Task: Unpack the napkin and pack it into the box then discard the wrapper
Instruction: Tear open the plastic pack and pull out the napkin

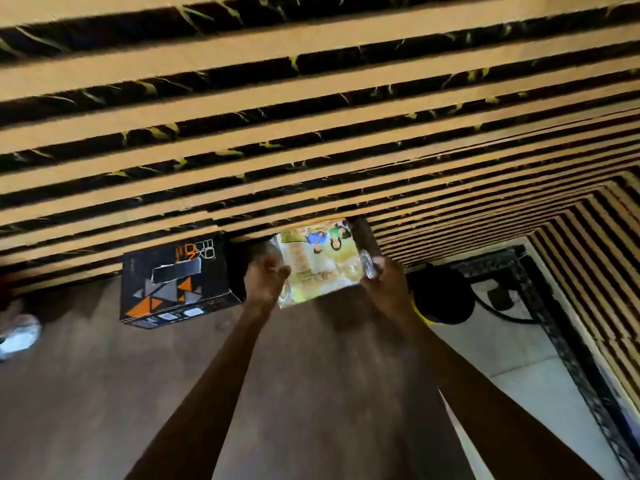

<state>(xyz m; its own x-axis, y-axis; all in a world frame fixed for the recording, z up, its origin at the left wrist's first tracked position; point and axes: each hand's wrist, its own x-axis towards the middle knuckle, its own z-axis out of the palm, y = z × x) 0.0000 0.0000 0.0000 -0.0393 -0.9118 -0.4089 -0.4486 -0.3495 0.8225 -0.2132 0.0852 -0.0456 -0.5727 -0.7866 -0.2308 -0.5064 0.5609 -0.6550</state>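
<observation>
Both hands grip one napkin pack, lifted above the brown table. The left hand is closed on the pack's left edge, fingers curled. The right hand is closed on the right edge, pinching crinkled clear wrapper. The pack is flat and rectangular, sealed in glossy transparent film over a yellow-green print with small figures in blue and green; any text is blurred. Just left of the pack, a black box stands on the table, with orange and grey triangles and large unreadable orange and white lettering. Right of the pack, a round black and yellow object sits beyond the table edge. Behind the pack rises a wall of tan and black slats.
</observation>
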